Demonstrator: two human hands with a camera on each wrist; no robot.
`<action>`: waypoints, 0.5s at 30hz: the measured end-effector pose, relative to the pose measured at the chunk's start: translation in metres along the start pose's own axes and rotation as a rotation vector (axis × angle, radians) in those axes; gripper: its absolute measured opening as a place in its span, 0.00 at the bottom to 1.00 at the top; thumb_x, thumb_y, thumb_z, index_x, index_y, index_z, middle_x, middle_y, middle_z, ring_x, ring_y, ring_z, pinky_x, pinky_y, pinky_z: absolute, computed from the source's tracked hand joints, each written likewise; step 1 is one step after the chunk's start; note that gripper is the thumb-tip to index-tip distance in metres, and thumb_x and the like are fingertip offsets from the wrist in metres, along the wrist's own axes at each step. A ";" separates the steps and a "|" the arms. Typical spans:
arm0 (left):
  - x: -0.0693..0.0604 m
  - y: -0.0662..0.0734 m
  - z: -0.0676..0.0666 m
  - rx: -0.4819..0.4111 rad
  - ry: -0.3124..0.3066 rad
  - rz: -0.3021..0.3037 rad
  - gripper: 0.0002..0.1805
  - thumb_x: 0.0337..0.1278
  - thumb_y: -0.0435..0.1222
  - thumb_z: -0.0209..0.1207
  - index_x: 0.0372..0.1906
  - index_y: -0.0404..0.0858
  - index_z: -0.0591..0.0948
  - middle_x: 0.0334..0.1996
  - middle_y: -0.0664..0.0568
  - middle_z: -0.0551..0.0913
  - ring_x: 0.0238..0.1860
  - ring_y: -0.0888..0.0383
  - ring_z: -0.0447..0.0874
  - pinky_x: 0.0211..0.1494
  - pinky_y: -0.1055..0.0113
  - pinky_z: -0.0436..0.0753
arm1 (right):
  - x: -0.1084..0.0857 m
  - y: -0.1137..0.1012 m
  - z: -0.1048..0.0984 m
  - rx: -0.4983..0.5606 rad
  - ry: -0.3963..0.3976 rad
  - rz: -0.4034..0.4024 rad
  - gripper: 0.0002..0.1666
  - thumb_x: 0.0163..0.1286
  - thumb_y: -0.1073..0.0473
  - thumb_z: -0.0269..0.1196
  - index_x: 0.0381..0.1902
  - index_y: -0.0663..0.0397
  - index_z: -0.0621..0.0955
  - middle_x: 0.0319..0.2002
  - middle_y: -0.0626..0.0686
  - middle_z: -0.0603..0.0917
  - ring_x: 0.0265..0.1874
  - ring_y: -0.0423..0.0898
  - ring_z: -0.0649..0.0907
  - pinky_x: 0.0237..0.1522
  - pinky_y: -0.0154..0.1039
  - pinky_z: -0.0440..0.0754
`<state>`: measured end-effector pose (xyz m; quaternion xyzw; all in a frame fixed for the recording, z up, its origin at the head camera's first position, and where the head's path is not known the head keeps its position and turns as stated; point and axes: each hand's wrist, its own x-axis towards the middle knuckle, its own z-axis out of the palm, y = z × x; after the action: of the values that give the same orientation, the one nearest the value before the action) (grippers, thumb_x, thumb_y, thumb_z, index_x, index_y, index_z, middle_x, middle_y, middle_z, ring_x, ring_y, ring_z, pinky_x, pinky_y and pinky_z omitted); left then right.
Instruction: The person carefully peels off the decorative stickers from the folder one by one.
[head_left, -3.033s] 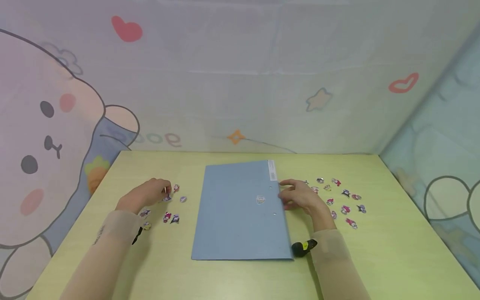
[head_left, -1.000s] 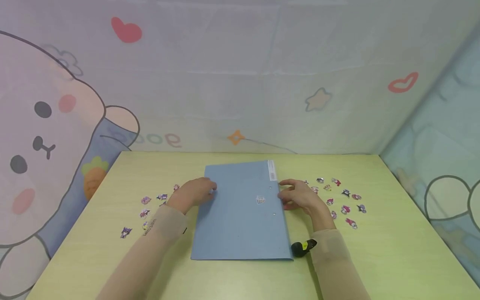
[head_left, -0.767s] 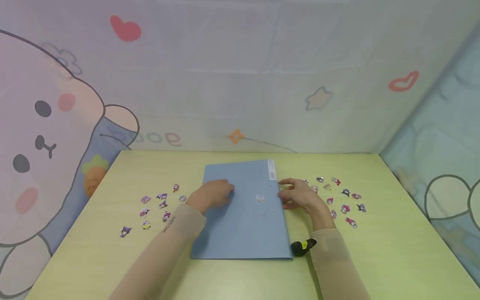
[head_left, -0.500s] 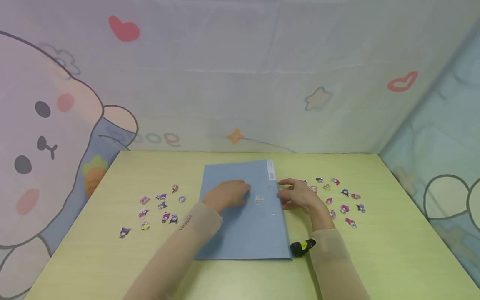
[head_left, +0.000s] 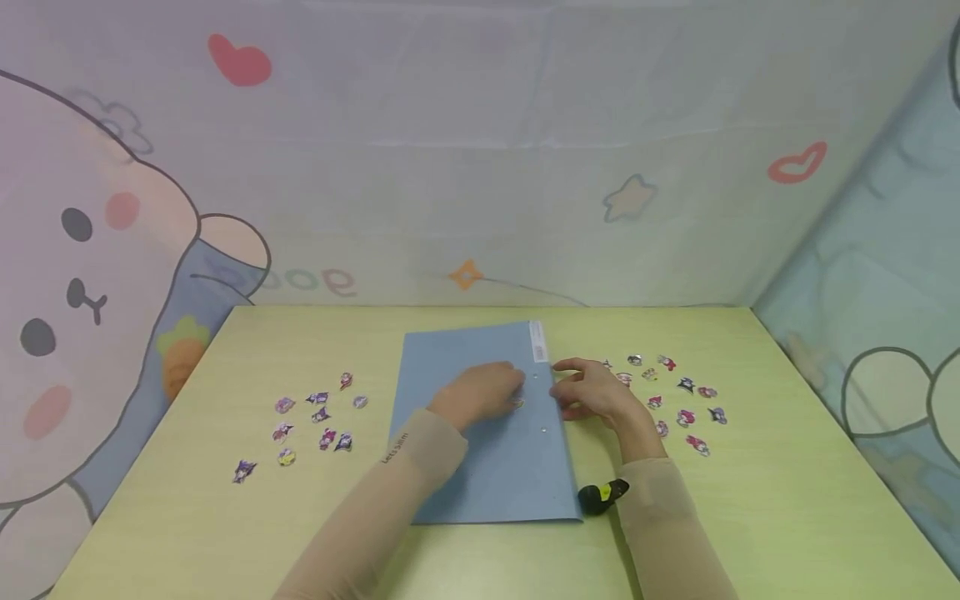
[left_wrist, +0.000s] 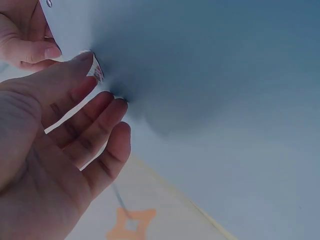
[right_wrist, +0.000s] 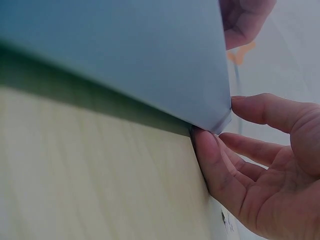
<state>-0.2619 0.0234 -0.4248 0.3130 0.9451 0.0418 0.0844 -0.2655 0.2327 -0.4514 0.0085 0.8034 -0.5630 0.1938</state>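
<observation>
A light blue file folder [head_left: 495,475] lies on the table, with a white label at its upper right and two small rivets near its right side. Over its right half, my left hand [head_left: 480,392] pinches a small sticker [left_wrist: 98,71] between thumb and index finger, close to the folder's surface. Just below those fingers, part of another sticker [head_left: 518,404] shows on the folder. My right hand [head_left: 600,393] holds the folder's right edge, thumb and fingertips against it in the right wrist view.
Loose cartoon stickers [head_left: 321,414] are scattered left of the folder, and more stickers [head_left: 686,418] lie to its right. A black device with a yellow mark [head_left: 603,497] sits by the right wrist. Behind the pale yellow table [head_left: 780,500] hangs a printed cloth [head_left: 480,167].
From among the left stickers, my left hand has moved right and across the folder to the sticker on it. My right hand has stayed at the folder's right edge.
</observation>
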 end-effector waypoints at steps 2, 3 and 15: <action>-0.001 0.002 0.000 0.008 0.000 -0.004 0.07 0.67 0.40 0.59 0.44 0.42 0.80 0.35 0.55 0.78 0.37 0.60 0.75 0.43 0.65 0.77 | 0.000 0.000 0.001 -0.002 -0.001 -0.005 0.35 0.66 0.67 0.63 0.70 0.63 0.64 0.53 0.67 0.76 0.37 0.51 0.83 0.40 0.45 0.85; -0.001 0.003 0.000 0.008 -0.001 -0.010 0.08 0.68 0.40 0.58 0.46 0.42 0.80 0.36 0.55 0.78 0.38 0.60 0.76 0.44 0.65 0.77 | 0.001 0.000 0.001 -0.003 -0.002 -0.008 0.36 0.66 0.67 0.63 0.70 0.63 0.64 0.53 0.67 0.76 0.37 0.51 0.82 0.40 0.46 0.85; 0.005 0.006 0.012 -0.005 0.081 0.058 0.07 0.73 0.34 0.48 0.38 0.43 0.76 0.33 0.55 0.78 0.34 0.59 0.74 0.41 0.64 0.76 | -0.001 0.000 0.001 -0.030 0.020 -0.007 0.34 0.66 0.66 0.63 0.69 0.61 0.66 0.52 0.66 0.77 0.34 0.50 0.83 0.38 0.44 0.85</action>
<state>-0.2602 0.0313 -0.4361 0.3383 0.9381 0.0590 0.0455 -0.2646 0.2317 -0.4514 0.0085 0.8136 -0.5515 0.1841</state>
